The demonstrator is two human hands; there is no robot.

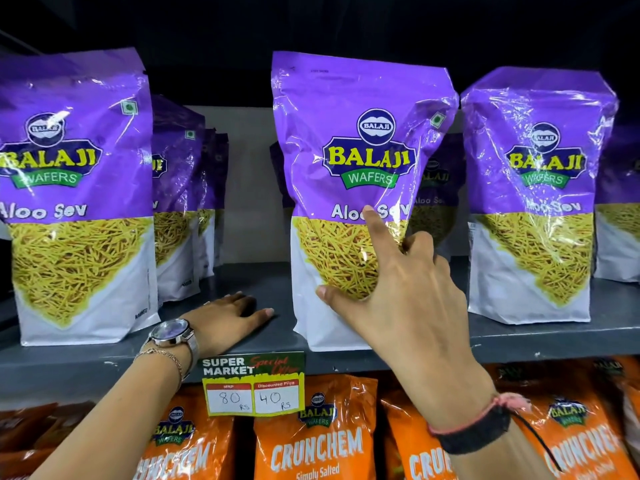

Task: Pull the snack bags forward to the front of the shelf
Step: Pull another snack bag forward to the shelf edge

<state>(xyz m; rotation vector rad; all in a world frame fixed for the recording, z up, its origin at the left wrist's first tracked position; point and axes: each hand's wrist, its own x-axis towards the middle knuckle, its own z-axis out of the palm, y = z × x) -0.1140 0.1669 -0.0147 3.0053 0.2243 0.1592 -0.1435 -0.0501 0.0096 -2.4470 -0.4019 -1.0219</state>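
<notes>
Head view. Three glossy purple-and-white Aloo Sev snack bags are standing upright at the front lip of the grey metal shelf (pixel 242 282): the left front bag (pixel 78 199) at the left of the frame, the centre front bag (pixel 349 181) mid-frame, and the right front bag (pixel 533 202) at the right. The right hand (pixel 398 289) is spreading wide against the centre front bag, forefinger and thumb lying on its face while the other fingers are curling round its right edge. The left hand (pixel 227 322) is resting flat and empty on the bare shelf between the left and centre bags. Judged from this layout, the front row is largely formed; the rear purple bags (pixel 180 188), set back in the upper middle-left, are apparently awaiting their pull forward. More bags are showing only partly behind the centre and right ones, so their number cannot be told, and the rightmost bag is being cut off by the frame edge. Orange crinkled Crunchem packets (pixel 315 441) are filling the shelf below.
</notes>
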